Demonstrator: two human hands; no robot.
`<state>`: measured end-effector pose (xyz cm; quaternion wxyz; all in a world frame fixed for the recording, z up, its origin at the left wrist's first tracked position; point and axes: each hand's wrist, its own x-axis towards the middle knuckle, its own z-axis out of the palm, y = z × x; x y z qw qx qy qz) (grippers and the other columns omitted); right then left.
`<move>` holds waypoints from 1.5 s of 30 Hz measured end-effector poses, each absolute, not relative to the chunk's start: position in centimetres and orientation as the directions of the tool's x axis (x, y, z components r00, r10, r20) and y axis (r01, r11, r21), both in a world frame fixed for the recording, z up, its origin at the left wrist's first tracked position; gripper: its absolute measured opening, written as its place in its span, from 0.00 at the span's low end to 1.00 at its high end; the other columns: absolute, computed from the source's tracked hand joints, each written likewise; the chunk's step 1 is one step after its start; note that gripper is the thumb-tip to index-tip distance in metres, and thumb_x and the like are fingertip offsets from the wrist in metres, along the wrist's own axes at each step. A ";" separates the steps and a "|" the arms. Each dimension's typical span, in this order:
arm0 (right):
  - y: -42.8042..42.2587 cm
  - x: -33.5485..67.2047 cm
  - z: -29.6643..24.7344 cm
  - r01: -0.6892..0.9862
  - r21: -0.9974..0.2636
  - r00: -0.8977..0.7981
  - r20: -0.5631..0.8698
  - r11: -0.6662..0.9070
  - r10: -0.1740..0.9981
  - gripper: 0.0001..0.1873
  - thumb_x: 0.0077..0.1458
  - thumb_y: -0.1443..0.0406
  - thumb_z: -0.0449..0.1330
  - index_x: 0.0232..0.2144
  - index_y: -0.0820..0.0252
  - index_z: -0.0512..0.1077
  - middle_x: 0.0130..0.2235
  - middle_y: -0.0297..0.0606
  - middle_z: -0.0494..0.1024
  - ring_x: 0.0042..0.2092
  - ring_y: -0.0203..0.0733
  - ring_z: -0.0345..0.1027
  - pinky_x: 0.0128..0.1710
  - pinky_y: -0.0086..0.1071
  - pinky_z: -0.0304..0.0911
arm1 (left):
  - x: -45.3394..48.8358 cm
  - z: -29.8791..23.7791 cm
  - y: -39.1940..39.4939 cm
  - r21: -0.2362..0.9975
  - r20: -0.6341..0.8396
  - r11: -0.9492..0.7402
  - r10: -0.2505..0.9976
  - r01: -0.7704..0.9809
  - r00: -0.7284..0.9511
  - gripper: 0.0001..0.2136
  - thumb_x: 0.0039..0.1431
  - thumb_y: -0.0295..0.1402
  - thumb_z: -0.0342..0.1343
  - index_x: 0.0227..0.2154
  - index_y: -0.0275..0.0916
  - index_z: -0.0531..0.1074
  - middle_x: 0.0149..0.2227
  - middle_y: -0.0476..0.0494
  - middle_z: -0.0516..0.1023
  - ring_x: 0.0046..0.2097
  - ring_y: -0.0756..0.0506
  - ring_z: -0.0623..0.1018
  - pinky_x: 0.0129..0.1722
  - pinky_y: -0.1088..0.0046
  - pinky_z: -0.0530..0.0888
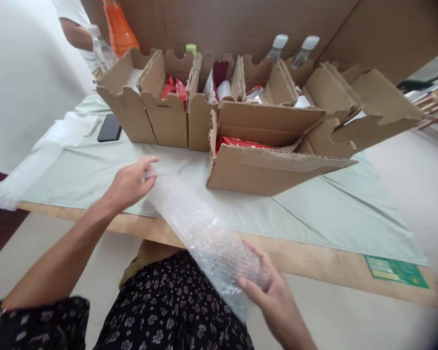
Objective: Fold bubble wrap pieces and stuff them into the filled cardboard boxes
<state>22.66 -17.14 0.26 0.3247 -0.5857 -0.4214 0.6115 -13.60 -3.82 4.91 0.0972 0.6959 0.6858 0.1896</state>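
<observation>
A long roll of bubble wrap (204, 228) slants across the table's front edge, above my lap. At its upper left end, my left hand (133, 182) pinches the wrap between thumb and fingers. Lower down on the right, my right hand (264, 279) is wrapped around the thicker part of it. Whether anything lies inside the wrap cannot be made out through the layers. Just beyond stands an open cardboard box (255, 167) with something red (241, 142) in it.
Behind, cardboard bins (168, 121) in a row hold red packets and clear plastic. Bottles (277, 46) stand behind them. At left lie a dark phone (110, 128) and more bubble wrap (44, 155). A green card (396, 271) lies at the front right edge. Another person's arm (76, 34) shows top left.
</observation>
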 end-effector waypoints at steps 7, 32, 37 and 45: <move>-18.8 16.8 -3.4 -0.111 -0.778 -0.308 -0.565 -0.618 0.766 0.23 0.52 0.49 0.72 0.39 0.61 0.79 0.34 0.39 0.81 0.32 0.41 0.72 0.31 0.32 0.69 | -9.8 2.7 2.5 0.239 0.216 -0.291 0.946 0.926 0.242 0.24 0.60 0.28 0.58 0.60 0.31 0.71 0.54 0.30 0.78 0.59 0.31 0.75 0.61 0.47 0.68; -10.2 15.9 -1.6 0.416 -0.692 -0.510 0.359 0.590 0.782 0.19 0.64 0.72 0.59 0.55 0.53 0.75 0.53 0.42 0.82 0.55 0.49 0.74 0.54 0.47 0.72 | -5.4 -3.6 -13.6 0.526 0.393 -0.158 0.916 0.836 -0.074 0.37 0.67 0.29 0.57 0.74 0.38 0.46 0.30 0.52 0.75 0.36 0.42 0.77 0.43 0.62 0.76; -8.6 15.6 -2.5 0.558 -0.333 -0.676 0.349 0.760 0.649 0.19 0.63 0.75 0.57 0.53 0.58 0.76 0.58 0.46 0.80 0.60 0.56 0.70 0.50 0.48 0.69 | -5.7 -3.3 -13.1 0.462 0.377 -0.121 0.924 0.879 -0.071 0.35 0.67 0.31 0.59 0.72 0.36 0.51 0.32 0.48 0.77 0.37 0.40 0.77 0.43 0.58 0.76; -7.6 15.4 -1.4 0.446 -0.501 -0.674 0.356 0.741 0.647 0.11 0.69 0.72 0.55 0.45 0.58 0.76 0.43 0.39 0.85 0.44 0.44 0.78 0.46 0.40 0.69 | -6.2 -1.4 -15.9 0.523 0.446 -0.375 0.886 0.765 0.129 0.21 0.67 0.31 0.60 0.61 0.39 0.68 0.51 0.37 0.80 0.53 0.38 0.78 0.56 0.55 0.73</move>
